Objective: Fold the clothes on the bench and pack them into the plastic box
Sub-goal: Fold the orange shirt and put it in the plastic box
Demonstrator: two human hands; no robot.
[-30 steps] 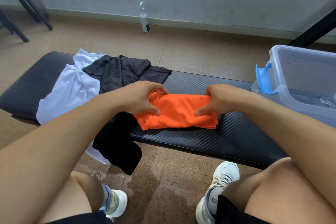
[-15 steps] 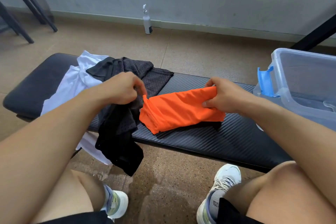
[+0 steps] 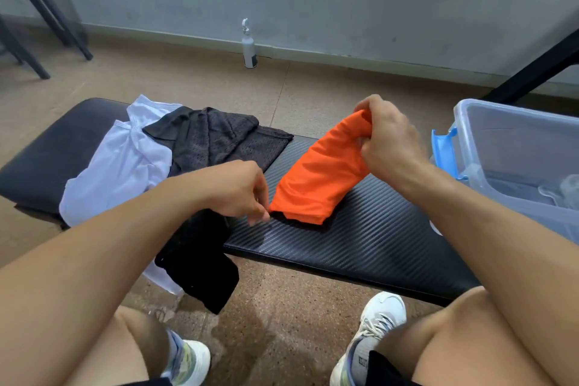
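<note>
The right hand (image 3: 387,138) has its grip curled tight round the upper end of the folded orange fabric garment (image 3: 316,178), lifting that end while the lower end rests on the black padded worktop (image 3: 376,238) near its front edge. The left hand (image 3: 241,191) hovers just beside the lower end, fingers loosely bent, holding nothing (touching or not, I cannot tell). A white shirt (image 3: 125,166) and black mesh garment (image 3: 219,138) lie heaped toward the left end; the clear plastic box (image 3: 513,147) stands at the right end
</note>
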